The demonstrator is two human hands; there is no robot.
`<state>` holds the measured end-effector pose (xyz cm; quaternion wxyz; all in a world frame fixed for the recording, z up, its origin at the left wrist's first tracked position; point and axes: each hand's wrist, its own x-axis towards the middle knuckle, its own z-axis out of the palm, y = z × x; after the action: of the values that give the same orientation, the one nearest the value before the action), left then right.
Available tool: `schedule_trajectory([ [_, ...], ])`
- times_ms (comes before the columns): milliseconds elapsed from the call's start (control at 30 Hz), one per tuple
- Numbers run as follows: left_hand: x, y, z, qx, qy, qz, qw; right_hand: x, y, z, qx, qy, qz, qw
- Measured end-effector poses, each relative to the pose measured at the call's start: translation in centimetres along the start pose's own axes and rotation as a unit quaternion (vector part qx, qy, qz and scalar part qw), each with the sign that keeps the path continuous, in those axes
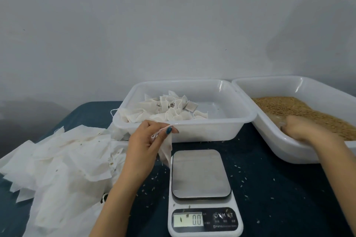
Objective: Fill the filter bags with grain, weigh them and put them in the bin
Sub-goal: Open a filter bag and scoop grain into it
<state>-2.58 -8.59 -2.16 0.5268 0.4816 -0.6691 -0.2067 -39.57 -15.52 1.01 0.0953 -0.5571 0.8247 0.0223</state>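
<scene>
My left hand (146, 140) pinches the top of an empty white filter bag (166, 147), which hangs just left of the scale (200, 174). The scale's steel platform is bare and its display reads 0.0. My right hand (302, 128) is down in the brown grain (289, 107) inside the right white tray (269, 136); its fingers are curled and seem to hold a small clear scoop, partly hidden. The white bin (221, 127) behind the scale holds several filled bags (169, 109) at its left side.
A loose heap of empty filter bags (63, 161) covers the dark blue table (279, 188) at the left. Stray grains lie scattered around the scale. A grey wall stands close behind the bins.
</scene>
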Motion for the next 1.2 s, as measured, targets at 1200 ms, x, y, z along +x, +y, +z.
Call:
schedule_trajectory([
  [1200, -1.0, -0.2, 2.5, -0.079, 0.045, -0.078, 0.993, -9.4, -9.5, 10.7, 0.320, 0.265, -0.307, 0.856],
])
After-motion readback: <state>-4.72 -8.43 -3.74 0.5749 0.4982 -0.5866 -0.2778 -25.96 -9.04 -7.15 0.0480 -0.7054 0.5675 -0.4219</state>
